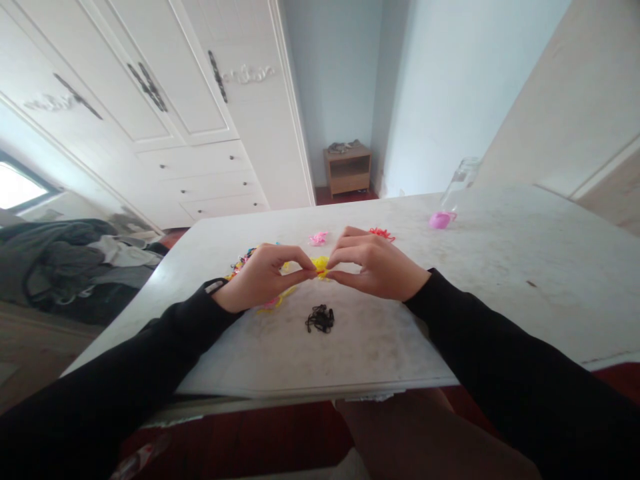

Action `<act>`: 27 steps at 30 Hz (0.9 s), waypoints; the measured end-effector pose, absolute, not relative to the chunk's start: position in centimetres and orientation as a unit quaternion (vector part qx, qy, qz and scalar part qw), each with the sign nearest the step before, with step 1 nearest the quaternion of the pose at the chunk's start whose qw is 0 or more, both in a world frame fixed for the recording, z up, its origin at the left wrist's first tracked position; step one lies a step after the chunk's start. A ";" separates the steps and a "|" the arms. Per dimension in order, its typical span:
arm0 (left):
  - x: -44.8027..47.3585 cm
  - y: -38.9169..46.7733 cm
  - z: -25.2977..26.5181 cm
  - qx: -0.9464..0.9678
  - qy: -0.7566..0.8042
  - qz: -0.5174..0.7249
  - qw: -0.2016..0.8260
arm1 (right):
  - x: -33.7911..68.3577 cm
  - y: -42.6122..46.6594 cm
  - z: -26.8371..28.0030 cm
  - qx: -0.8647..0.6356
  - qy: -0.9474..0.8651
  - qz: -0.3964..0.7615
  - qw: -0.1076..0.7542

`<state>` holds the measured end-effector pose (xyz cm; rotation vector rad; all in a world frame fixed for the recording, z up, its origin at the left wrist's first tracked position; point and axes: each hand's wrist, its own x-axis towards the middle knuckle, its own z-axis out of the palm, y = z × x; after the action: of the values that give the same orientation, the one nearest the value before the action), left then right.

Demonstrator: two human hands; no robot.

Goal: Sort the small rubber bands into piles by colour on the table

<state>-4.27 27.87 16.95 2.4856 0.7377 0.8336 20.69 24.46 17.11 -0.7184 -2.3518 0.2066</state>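
Over the middle of the table, my left hand (273, 275) and my right hand (377, 263) face each other with fingertips nearly touching. Thumb and finger of each are pinched on a small orange-red rubber band (321, 272), mostly hidden by the fingers. Just behind the fingertips lies a pile of yellow rubber bands (320, 262), partly covered. A mixed-colour pile of bands (240, 262) shows beyond my left hand. Below that hand are a few yellow and pink bands (275, 303). Nearer to me is a black heap of bands (321, 320).
Pink bands (319, 238) and red bands (382, 234) lie farther back on the white table (500, 287). A clear glass bottle (457, 183) stands tilted in view near the back right, beside a pink-purple object (440, 220). Dark clothes (65, 260) are heaped left of the table.
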 end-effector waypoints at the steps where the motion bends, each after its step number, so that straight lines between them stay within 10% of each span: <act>1: -4.3 27.9 16.9 0.894 0.265 0.300 0.203 | 20.7 24.5 17.1 -0.276 -0.899 0.080 0.331; 27: -4.6 29.1 15.7 0.876 0.300 0.314 0.207 | 21.7 25.2 17.3 -0.410 -0.811 0.051 0.415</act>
<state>-4.58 29.07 15.72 2.4408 0.8365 0.8753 21.74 25.19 17.33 -1.0295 -2.0377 0.1287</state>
